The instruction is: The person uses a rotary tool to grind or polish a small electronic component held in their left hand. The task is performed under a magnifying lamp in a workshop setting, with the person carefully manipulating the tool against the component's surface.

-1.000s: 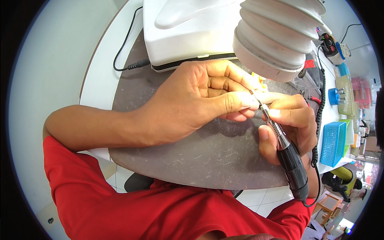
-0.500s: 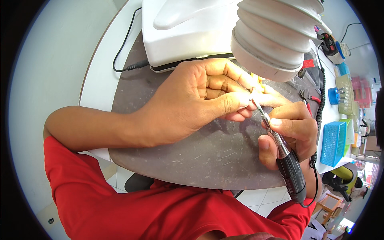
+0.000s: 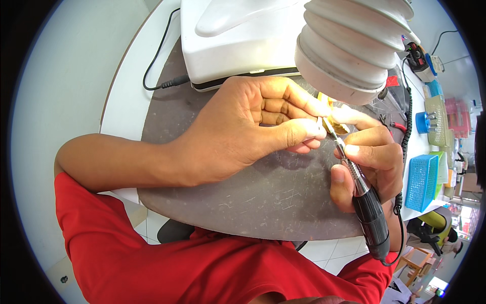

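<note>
My left hand [image 3: 248, 124] is closed in a pinch, thumb against fingertips, on a small whitish piece [image 3: 320, 122]. That piece is mostly hidden and too small to name. In my right hand [image 3: 377, 154] is a rotary handpiece [image 3: 370, 220], with a black rear body and a silver front. My fingers and thumb wrap round its metal part. Its thin tip points up and left and reaches right beside the whitish piece; whether they touch I cannot tell. A yellow object [image 3: 340, 126] shows behind the fingertips, partly hidden, its kind unclear.
A white corrugated hose [image 3: 349, 55] hangs just above my hands. A white machine [image 3: 238, 45] with a black plug cable [image 3: 174, 81] stands at the far side of the grey worktop [image 3: 243, 202]. Red-handled pliers [image 3: 399, 125], a coiled black cord [image 3: 406, 116] and a blue basket [image 3: 422, 182] lie right.
My right hand and the handpiece have shifted slightly to the right. Its index finger has lifted away from my left fingers, and more of the yellow object shows.
</note>
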{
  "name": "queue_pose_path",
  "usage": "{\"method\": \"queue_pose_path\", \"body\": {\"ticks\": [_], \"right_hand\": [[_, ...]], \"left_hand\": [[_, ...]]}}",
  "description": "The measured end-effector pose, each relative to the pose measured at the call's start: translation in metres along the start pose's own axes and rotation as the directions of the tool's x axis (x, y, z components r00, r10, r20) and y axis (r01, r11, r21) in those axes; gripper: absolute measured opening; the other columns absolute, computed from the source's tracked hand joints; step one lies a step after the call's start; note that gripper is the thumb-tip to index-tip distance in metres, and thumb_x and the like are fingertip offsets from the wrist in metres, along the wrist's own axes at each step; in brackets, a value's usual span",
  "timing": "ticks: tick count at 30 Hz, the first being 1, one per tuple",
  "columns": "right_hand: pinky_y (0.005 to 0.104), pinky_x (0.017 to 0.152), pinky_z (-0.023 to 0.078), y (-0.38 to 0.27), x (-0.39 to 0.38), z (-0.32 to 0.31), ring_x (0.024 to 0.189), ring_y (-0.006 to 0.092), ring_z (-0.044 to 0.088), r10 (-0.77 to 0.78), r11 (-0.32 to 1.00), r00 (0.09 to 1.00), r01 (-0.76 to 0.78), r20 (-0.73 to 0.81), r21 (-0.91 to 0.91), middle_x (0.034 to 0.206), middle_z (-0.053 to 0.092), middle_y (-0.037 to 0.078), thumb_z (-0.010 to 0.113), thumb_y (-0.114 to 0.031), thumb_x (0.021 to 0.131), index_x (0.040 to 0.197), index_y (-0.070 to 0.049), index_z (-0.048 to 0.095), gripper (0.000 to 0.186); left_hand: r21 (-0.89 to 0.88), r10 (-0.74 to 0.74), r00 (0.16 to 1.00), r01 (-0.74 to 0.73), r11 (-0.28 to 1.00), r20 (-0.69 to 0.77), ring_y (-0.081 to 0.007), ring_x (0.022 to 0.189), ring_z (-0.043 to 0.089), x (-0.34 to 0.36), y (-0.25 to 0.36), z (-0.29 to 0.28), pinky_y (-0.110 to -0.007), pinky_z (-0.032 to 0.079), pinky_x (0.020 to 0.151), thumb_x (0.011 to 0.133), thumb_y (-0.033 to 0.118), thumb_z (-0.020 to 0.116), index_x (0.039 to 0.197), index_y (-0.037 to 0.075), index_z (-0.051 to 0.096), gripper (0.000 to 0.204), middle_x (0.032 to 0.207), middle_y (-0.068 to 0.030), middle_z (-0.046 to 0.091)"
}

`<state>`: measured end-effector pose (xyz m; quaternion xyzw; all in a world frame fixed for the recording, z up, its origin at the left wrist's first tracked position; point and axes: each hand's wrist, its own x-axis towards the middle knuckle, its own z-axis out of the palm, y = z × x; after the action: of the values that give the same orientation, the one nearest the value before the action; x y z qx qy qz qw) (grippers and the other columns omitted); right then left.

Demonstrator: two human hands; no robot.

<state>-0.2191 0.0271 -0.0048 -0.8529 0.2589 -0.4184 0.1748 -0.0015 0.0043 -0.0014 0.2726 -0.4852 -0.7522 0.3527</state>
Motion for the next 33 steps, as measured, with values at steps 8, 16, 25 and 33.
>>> {"method": "queue_pose_path", "body": {"ticks": [8,16,25,33], "right_hand": [[0.0457,0.086,0.046,0.0012,-0.0025,0.0008,0.087,0.0316,0.062,0.027,0.998,1.0,-0.026,-0.016,0.058,0.078,0.055,0.012,0.066,-0.004,0.074,0.097,-0.002,0.05,0.028],[0.0354,0.075,0.052,0.0002,0.0015,0.0047,0.083,0.0317,0.066,0.024,0.998,0.996,-0.019,-0.085,0.055,0.077,0.06,0.013,0.075,0.0,0.066,0.089,-0.001,0.058,0.028],[0.0516,0.093,0.039,0.0012,-0.0027,0.0008,0.097,0.0363,0.06,0.047,0.994,0.999,-0.048,0.015,0.098,0.083,0.054,0.012,0.063,-0.005,0.077,0.098,-0.002,0.051,0.024],[0.0543,0.095,0.039,0.0034,-0.0024,0.0002,0.098,0.037,0.059,0.022,0.995,0.999,-0.026,0.044,0.091,0.083,0.054,0.011,0.061,-0.006,0.078,0.1,-0.002,0.049,0.025]], "left_hand": [[0.009,-0.021,1.0,0.021,1.0,-0.007,-0.0189,0.091,0.063,0.0005,-0.0008,0.0005,-0.031,0.056,0.08,0.086,0.003,0.061,0.111,-0.006,0.052,0.028,0.099,-0.0147,0.061],[-0.027,-0.014,1.0,0.014,1.0,-0.004,-0.0182,0.093,0.062,-0.0003,-0.0025,0.0005,-0.031,0.056,0.081,0.085,0.001,0.061,0.11,-0.006,0.052,0.027,0.1,-0.0142,0.059],[0.011,-0.017,1.0,0.017,1.0,-0.003,-0.0178,0.094,0.061,-0.0002,-0.0013,0.0012,-0.031,0.056,0.082,0.085,0.001,0.061,0.108,-0.006,0.053,0.026,0.1,-0.0138,0.059],[0.041,-0.01,1.0,0.01,0.999,-0.003,-0.0186,0.093,0.062,-0.0006,-0.0024,0.0003,-0.032,0.056,0.082,0.085,0.001,0.06,0.109,-0.006,0.053,0.026,0.101,-0.0142,0.059]]}}
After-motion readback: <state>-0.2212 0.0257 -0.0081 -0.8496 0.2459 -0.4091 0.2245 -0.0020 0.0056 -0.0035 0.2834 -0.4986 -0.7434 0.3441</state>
